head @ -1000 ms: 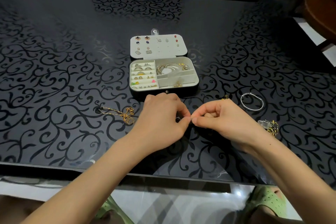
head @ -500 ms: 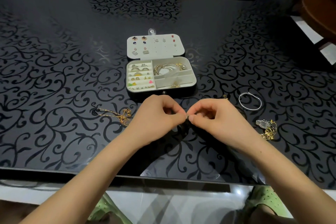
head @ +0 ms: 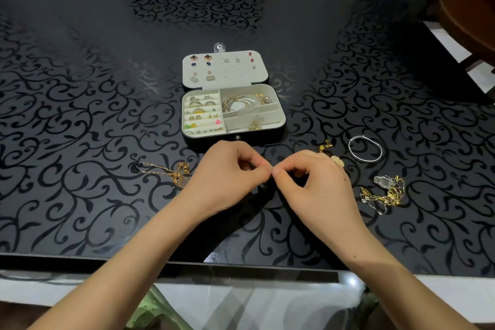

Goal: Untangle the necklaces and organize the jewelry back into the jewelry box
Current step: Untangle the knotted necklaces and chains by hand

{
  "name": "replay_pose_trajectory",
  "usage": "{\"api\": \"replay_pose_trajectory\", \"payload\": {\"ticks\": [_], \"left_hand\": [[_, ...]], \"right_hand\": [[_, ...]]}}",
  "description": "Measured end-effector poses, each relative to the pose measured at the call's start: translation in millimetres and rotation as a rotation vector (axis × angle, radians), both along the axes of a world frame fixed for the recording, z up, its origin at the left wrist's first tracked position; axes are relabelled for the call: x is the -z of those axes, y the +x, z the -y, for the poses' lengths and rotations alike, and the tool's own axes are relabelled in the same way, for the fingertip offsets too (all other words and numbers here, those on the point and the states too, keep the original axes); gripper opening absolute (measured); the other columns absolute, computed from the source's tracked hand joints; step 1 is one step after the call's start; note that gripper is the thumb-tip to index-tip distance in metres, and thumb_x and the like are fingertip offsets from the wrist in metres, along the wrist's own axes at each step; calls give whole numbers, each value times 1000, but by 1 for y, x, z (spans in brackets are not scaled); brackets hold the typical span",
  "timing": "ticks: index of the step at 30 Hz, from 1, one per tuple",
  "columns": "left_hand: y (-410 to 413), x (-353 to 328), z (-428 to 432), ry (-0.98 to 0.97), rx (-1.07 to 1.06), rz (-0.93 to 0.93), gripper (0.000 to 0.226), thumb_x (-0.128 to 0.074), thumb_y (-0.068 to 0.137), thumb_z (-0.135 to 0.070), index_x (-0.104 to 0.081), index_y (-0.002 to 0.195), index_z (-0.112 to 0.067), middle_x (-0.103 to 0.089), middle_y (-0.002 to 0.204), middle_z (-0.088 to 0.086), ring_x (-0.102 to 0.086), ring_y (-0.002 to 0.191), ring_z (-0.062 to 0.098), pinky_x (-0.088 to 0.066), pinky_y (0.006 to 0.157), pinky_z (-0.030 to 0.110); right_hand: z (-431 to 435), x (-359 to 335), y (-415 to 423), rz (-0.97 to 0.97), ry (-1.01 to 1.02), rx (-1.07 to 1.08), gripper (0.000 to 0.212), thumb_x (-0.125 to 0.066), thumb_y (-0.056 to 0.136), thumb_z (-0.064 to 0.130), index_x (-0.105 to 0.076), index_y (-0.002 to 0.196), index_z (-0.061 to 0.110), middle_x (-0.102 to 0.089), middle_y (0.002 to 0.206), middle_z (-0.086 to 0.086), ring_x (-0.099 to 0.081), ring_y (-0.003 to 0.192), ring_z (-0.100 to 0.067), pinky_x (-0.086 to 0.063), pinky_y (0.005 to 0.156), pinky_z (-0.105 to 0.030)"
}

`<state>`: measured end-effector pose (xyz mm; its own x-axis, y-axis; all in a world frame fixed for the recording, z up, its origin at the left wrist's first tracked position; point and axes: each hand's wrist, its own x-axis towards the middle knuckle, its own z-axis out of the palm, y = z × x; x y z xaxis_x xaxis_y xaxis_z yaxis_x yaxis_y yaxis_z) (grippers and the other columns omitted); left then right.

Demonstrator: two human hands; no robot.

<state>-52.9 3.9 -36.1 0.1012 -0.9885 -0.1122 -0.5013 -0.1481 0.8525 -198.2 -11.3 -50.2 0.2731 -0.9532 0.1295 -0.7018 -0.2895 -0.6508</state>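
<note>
Black glass with a swirling vine pattern covers the desk (head: 80, 104), and pale cabinet fronts run along its far edge. At the middle of the desk sits an open jewelry box (head: 232, 112) with its lid (head: 225, 68) laid back flat. Pairs of stud earrings are pinned into the lid's pale lining. On the left of the tray, ring rolls hold rings and small studs; the upper right compartment holds gold bangles and a charm, and a bit of gold lies in the lower right one.

Just in front of the box, the left hand (head: 227, 177) and the right hand (head: 313, 185) meet above the desk. Thumb and forefinger of each are pinched shut on something tiny and silvery (head: 272, 168) between the fingertips; it is too small to tell what it is.

To the left of the hands lies a gold necklace (head: 171, 171), knotted at its right end. To the right, a silver bangle (head: 364, 148) lies flat, with a small gold piece (head: 325, 145) just beside the right hand's knuckles. Nearer the front edge on the right lies a tangled heap of gold and silver chains (head: 387, 193) with a clear plastic bit on top.
</note>
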Motion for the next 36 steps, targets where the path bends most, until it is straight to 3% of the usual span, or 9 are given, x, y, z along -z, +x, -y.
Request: {"api": "replay_pose_trajectory", "payload": {"ticks": [7,11,16,18,21,25,29,32,36], "left_hand": [[-5,-2,-1,-75,16,150,14,-66,79,-18,-66,66,-24,-58,64,-12,-53,65,-4,-39,58,6],[-4,0,-1,-51,31,120,16,-64,80,-16,-64,66,-25,-61,66,-11,-55,66,-2,-40,57,5],[3,4,2,-38,44,33,15,-58,88,-18,-64,75,-21,-63,70,-7,-51,58,-4,-39,57,7],[9,5,4,-25,47,-51,17,-54,91,-21,-61,76,-22,-61,70,-10,-53,62,-2,-42,64,13],[12,6,4,22,23,-196,20,-49,93,-18,-62,77,-18,-68,82,-3,-61,80,11,-46,81,28],[9,3,7,96,-41,-517,21,-42,91,-1,-54,77,-11,-72,82,2,-62,74,8,-43,68,20],[9,1,11,151,-102,-746,23,-38,91,1,-49,74,-11,-68,66,3,-61,61,13,-43,63,21],[7,3,12,165,-94,-738,25,-36,89,1,-43,70,-12,-51,49,-5,-46,53,12,-38,61,24],[3,5,11,150,-62,-630,27,-47,85,-6,-40,63,-18,-37,49,-8,-35,51,10,-32,59,24]], "right_hand": [[-3,3,6,-35,-75,92,10,-66,76,18,-67,66,18,-61,71,9,-50,74,-12,-32,70,-13],[-4,-2,4,24,16,76,11,-65,75,19,-64,64,21,-61,71,8,-50,72,-10,-37,68,-20],[-1,-2,0,48,85,93,13,-63,71,17,-61,59,22,-56,56,13,-48,57,-8,-34,64,-8],[1,-4,-4,143,171,124,10,-62,70,15,-62,61,19,-54,51,14,-46,51,-6,-34,58,-7],[4,-9,-11,312,327,129,12,-62,73,7,-65,64,14,-62,62,-1,-47,54,-6,-39,58,-19],[8,-14,-14,571,575,101,15,-62,70,1,-65,58,9,-63,72,-18,-50,59,-15,-41,57,-24],[14,-18,-16,930,808,161,31,-56,72,-8,-65,48,9,-64,67,-14,-53,57,-16,-48,53,-21],[18,-19,-16,1134,899,225,34,-48,73,-8,-62,46,8,-66,65,-14,-54,57,-17,-49,53,-21],[18,-18,-8,1264,961,228,12,-51,56,-1,-56,47,6,-62,65,-17,-54,58,-20,-43,59,-26]]}}
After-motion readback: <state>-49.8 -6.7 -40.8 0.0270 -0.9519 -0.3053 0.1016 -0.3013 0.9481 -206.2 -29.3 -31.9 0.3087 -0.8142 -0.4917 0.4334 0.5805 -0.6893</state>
